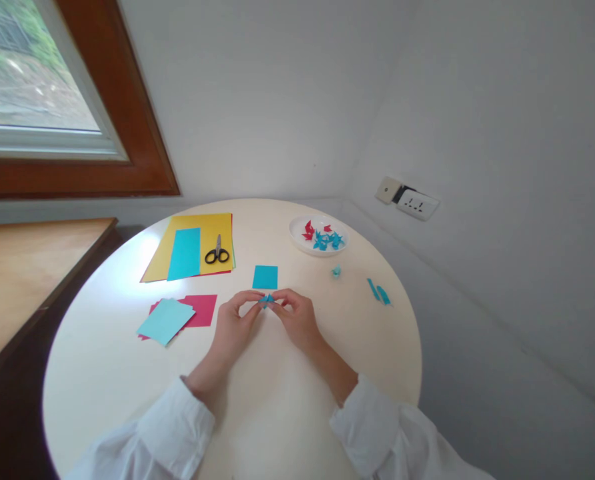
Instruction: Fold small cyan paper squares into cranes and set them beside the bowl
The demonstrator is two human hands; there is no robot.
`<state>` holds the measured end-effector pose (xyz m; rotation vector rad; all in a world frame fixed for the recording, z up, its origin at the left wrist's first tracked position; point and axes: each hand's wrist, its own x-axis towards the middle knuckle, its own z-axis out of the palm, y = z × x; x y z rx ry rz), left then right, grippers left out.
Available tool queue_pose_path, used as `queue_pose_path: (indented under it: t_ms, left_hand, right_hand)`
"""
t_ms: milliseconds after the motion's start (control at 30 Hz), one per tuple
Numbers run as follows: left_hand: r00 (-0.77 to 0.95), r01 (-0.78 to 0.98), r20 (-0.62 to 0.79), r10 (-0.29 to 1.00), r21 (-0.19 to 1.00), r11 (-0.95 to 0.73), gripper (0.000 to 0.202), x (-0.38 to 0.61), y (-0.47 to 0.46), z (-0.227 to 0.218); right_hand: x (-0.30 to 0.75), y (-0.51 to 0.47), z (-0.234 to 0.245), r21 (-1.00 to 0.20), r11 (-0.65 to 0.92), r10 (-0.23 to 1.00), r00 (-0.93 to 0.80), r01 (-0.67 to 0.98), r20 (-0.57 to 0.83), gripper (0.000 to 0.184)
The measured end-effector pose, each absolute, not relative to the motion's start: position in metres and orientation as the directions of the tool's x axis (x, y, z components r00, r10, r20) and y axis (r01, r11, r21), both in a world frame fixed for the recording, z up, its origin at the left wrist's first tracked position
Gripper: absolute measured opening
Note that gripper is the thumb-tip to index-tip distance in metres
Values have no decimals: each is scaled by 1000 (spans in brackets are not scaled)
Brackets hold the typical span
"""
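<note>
Folded blue paper [266, 301] sits between the two hands, around the middle of the bench [277, 427]. I have it pinched from both sides: the fingers of the left hand [234, 322] grip its left part, the fingers of the right hand [298, 322] its right. They cover some of it, so I cannot tell its full shape, nor whether it touches the bench.

Just beyond it, toward the far edge, I see a blue square [266, 277] lying flat. Off to the right lies a small pale-blue scrap [336, 272], and nearer the right edge some blue strips [384, 295]. A white dish [304, 248] stands near the far edge, right of the middle, holding red pieces [308, 231] and blue pieces [321, 241].

Toward the left edge, I make out light-blue squares [166, 321] overlapping pink squares [206, 311]. Beyond them, closer to the far edge, a yellow sheet [212, 228] carries a blue rectangle [184, 253] and, right of that, black-handled scissors [217, 254], blades pointing toward the far edge.
</note>
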<state>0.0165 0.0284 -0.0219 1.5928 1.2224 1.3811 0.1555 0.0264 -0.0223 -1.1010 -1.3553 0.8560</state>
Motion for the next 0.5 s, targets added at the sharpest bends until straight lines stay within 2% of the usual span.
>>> queue_pose_path:
  t_ms: [100,300,500]
  left_hand:
    - [-9,176,225,974,960,-220,14,16,28,-19]
    - [10,53,135,991,989,-135,18,19,26,-9]
    - [68,-28,79,995,997,-77,25,22,24,-8]
  right_hand:
    - [155,27,-22,-959,261,961,68,111,269,6]
    - [155,27,-20,-971,223,971,65,86,229,12]
    - [156,26,-20,-954,273,960,25,127,278,11]
